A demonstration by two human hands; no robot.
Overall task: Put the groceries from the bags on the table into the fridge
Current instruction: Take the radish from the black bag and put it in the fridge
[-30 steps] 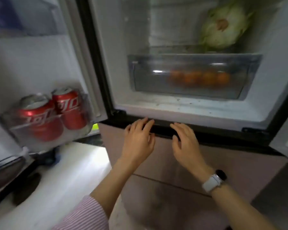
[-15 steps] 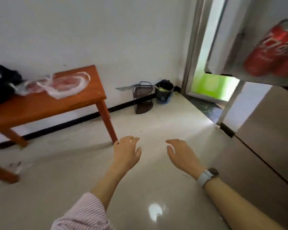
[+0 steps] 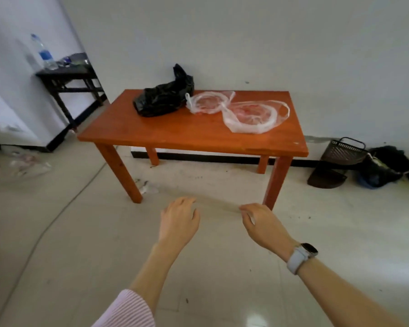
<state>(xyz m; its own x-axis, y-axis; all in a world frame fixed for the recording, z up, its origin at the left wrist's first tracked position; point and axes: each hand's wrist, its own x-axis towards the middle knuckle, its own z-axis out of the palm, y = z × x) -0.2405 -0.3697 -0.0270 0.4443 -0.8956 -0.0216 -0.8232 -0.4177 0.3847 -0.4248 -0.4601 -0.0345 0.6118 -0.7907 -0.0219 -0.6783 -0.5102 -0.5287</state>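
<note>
on glossy orange wood table [image 3: 175, 133], crinkled black bag [image 3: 161, 100], clear bags [image 3: 253, 116].

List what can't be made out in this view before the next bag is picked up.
Head view only:
- Black bag: opaque plastic hides its contents.
- Two clear bags: crumpled film blurs the reddish contents, if any.
- Fridge: out of frame.
- Dark side table: items beside the bottle too small.

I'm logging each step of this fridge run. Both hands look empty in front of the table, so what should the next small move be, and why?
Probably step closer and reach for the black bag, since it alone looks full. Both the left hand and right hand are empty and short of the orange table; the two clear bags look flat.
</note>
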